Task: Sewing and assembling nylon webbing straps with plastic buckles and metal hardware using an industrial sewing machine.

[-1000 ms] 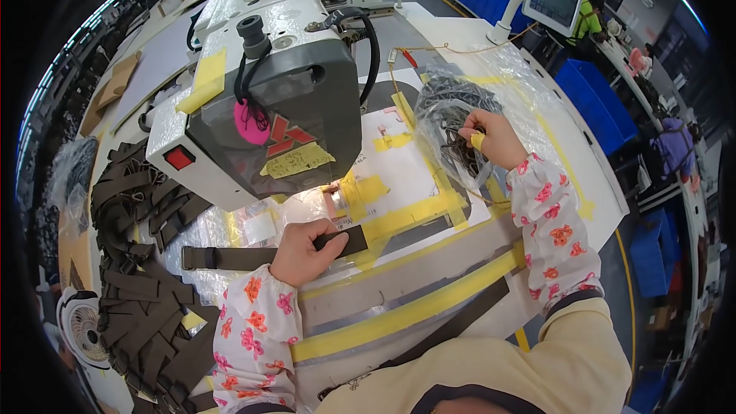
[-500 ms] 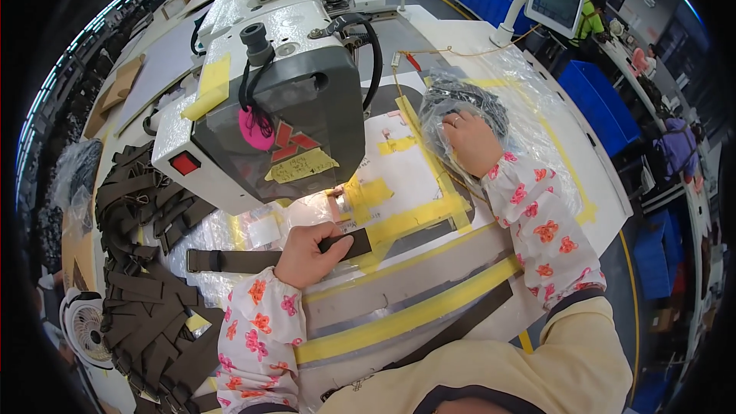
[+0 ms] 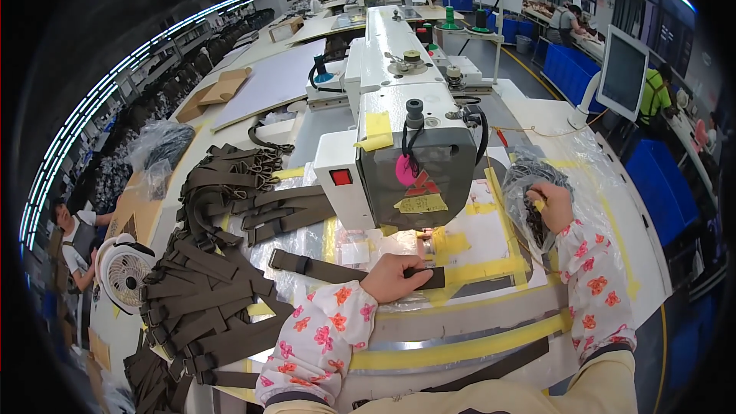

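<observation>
My left hand (image 3: 393,278) is closed on a dark brown webbing strap (image 3: 326,269) lying across the worktable. A buckle or loop (image 3: 274,258) sits at the strap's left end, and its plain right end shows beyond my fingers. Just behind that hand stands the head of a white and grey sewing machine (image 3: 452,184). On the right, my right hand (image 3: 553,207) is at a clear plastic bag (image 3: 529,176) with dark small pieces inside. Its fingers are curled together, and what they hold, if anything, is too small to make out.
Dark straps with buckles (image 3: 215,276) are heaped on the left, beside a white fan (image 3: 123,276). Yellow tape (image 3: 460,353) marks the tabletop. A screen on an arm (image 3: 622,73) stands at the right. Other people work farther off, at left and right.
The view has tilted up, so the machine and table sit farther right. My right hand has drawn up from the bag, its fingers now curled. My left hand keeps hold of the strap.
</observation>
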### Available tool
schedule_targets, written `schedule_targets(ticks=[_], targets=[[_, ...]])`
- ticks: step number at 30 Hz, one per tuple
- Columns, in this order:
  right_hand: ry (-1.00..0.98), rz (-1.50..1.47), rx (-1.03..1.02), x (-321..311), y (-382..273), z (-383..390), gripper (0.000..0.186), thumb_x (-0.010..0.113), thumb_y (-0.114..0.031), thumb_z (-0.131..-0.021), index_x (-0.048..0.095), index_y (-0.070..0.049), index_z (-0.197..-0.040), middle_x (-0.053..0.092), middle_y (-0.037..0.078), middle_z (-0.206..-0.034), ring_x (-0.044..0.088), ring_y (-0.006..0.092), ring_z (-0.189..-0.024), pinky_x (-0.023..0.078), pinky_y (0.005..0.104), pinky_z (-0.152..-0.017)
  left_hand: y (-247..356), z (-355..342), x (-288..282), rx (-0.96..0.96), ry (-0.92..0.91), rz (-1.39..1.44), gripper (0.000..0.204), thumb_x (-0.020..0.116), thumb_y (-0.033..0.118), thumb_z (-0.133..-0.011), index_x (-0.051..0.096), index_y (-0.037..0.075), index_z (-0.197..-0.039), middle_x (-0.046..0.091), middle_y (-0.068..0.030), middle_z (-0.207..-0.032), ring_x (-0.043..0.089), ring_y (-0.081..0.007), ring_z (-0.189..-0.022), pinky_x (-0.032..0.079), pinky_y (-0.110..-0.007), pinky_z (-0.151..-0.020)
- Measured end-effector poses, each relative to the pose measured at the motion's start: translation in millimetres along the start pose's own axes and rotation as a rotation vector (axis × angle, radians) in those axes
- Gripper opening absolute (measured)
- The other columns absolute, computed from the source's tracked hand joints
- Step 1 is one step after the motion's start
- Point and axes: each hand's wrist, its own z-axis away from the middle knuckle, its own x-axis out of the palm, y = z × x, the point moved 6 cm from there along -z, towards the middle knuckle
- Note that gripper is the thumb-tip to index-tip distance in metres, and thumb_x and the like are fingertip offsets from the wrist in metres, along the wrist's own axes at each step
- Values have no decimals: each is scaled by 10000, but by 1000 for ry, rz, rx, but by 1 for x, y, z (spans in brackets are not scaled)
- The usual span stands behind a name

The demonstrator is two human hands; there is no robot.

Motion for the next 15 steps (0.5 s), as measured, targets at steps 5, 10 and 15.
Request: schedule_targets(ticks=[5,10,15], targets=[[340,-695,620,-40,8,-9,177,608,-178,-863,522,-26,-830,564,3,-686,463,48,-554,363,202,-489,3,-5,0,-6,-35,17,159,623,130,-820,611,-27,-799,562,-4,-634,450,-45,-578,384,-224,-518],[-523,-712,316,27,-107,-12,197,662,-135,-792,528,9,-809,555,24,-669,507,97,-596,412,235,-558,-2,-1,-11,-78,26,99,164,590,121,-843,615,-29,-906,579,-27,-670,468,-57,-602,401,-222,-551],[-887,-855,217,98,-156,28,144,575,-24,-788,506,36,-900,553,61,-664,549,158,-660,441,266,-670,26,3,-22,152,263,40,175,609,160,-834,619,-1,-901,603,-81,-680,546,-131,-607,441,-254,-563]])
